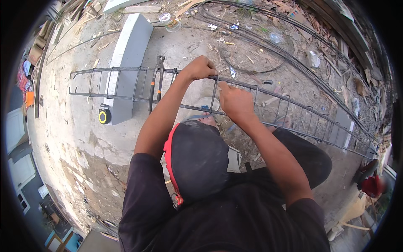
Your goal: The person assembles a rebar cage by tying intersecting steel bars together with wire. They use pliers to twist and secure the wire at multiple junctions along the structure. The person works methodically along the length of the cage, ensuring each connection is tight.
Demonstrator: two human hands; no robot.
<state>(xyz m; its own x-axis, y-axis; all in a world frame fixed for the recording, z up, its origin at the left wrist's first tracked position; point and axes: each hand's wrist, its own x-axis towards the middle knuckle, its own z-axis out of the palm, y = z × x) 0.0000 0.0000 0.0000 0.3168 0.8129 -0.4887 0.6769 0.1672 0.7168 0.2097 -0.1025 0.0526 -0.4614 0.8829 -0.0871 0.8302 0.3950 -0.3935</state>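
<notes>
A long steel rebar cage (145, 100) with square stirrups lies across the view, its left part resting on a pale block (135, 38). My left hand (199, 68) is closed at the cage's far bar, its fingertips on the top of a stirrup (214, 93). Just right of that same stirrup, my right hand (236, 101) has its fingers pinched together; whatever is between them is too small to make out. Pincers (159, 77) with orange-banded dark handles stand against the bars, left of my left forearm. A black and yellow tape measure (104, 115) sits by the block's near end.
A glass jar (169, 22) stands beyond the block. Loose long bars (268, 44) curve across the littered ground at the far right. Another pale block (341, 131) lies under the cage's right end. A black cap (197, 157) with red edging hides the near middle.
</notes>
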